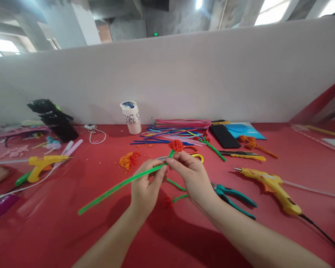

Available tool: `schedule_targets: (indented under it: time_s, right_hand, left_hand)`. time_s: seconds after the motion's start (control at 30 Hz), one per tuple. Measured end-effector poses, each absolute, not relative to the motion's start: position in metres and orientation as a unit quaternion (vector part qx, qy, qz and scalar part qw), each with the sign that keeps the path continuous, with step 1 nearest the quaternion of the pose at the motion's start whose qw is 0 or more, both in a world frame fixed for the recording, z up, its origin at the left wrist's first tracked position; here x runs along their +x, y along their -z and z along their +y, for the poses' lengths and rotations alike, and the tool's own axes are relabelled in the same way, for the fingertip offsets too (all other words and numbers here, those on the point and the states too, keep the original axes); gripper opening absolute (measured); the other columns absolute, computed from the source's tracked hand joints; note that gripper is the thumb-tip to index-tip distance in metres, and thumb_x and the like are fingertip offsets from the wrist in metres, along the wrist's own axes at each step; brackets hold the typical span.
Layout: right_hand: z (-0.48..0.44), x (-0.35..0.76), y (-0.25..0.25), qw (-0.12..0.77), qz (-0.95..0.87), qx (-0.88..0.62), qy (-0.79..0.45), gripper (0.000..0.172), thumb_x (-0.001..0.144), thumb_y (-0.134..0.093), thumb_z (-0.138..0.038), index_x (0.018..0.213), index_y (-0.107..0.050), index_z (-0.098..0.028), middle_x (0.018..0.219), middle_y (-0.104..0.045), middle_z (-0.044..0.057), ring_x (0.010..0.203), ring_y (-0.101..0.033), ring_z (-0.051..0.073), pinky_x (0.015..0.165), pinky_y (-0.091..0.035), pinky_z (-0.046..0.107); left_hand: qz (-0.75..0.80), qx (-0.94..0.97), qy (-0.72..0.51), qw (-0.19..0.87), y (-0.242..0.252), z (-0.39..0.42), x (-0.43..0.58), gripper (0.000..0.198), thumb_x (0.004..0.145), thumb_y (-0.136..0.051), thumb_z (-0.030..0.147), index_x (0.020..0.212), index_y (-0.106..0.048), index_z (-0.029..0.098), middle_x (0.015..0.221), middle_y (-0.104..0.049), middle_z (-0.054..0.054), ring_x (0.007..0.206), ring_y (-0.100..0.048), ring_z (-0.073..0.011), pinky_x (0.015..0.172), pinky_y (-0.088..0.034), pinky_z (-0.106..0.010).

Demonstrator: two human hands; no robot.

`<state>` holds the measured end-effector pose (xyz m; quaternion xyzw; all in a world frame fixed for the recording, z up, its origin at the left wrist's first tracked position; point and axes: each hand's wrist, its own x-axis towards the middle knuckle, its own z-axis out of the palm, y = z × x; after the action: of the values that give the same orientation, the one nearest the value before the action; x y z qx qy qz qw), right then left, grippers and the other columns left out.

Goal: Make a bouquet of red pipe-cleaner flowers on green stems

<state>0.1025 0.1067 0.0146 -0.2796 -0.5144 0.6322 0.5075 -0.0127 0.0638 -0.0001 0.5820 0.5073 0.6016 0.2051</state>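
Over the middle of the red table, my left hand [145, 188] pinches a long green pipe cleaner [120, 185], whose free end slants down to the left. Close beside it, my right hand [194, 176] is closed on the green stem of a red pipe-cleaner flower [176, 145], its head pointing up. The pipe cleaner meets the stem at my fingertips; whether it is wound round it I cannot tell. Below my hands lies another red flower [168, 202] with a green stem, partly hidden by my right hand. Yellow- and red-handled scissors [198, 158] lie partly hidden behind my fingers.
Teal-handled pliers [234, 197] and a yellow glue gun [273, 188] lie right; another glue gun [41, 163] lies left. Behind are orange fluff scraps [128, 160], pipe cleaners [181, 124], a white cup [131, 118], a phone [225, 136] and a black bottle [56, 121].
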Motion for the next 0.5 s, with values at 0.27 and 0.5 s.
schedule_targets:
  time_s: [0.27, 0.5]
  right_hand:
    - [0.112, 0.106, -0.01, 0.45, -0.499, -0.194, -0.715, 0.014, 0.077, -0.061, -0.03, 0.07, -0.053, -0.021, 0.056, -0.058, -0.005, 0.047, -0.056, 0.012, 0.051, -0.047, 0.028]
    - [0.115, 0.103, -0.007, 0.465, -0.511, -0.239, -0.682, 0.014, 0.073, -0.065, -0.029, 0.066, -0.057, -0.02, 0.059, -0.057, -0.004, 0.055, -0.054, 0.011, 0.061, -0.044, 0.027]
  left_hand:
    - [0.405, 0.283, -0.594, 0.634, -0.013, 0.066, -0.011, 0.02, 0.073, -0.064, 0.032, 0.07, -0.06, 0.013, 0.053, -0.055, 0.003, 0.039, -0.045, -0.0033, 0.037, -0.033, -0.013]
    - [0.425, 0.294, -0.613, 0.598, -0.01, 0.068, -0.01, 0.019, 0.073, -0.062, 0.031, 0.066, -0.058, 0.014, 0.051, -0.052, 0.004, 0.038, -0.043, -0.003, 0.037, -0.031, -0.014]
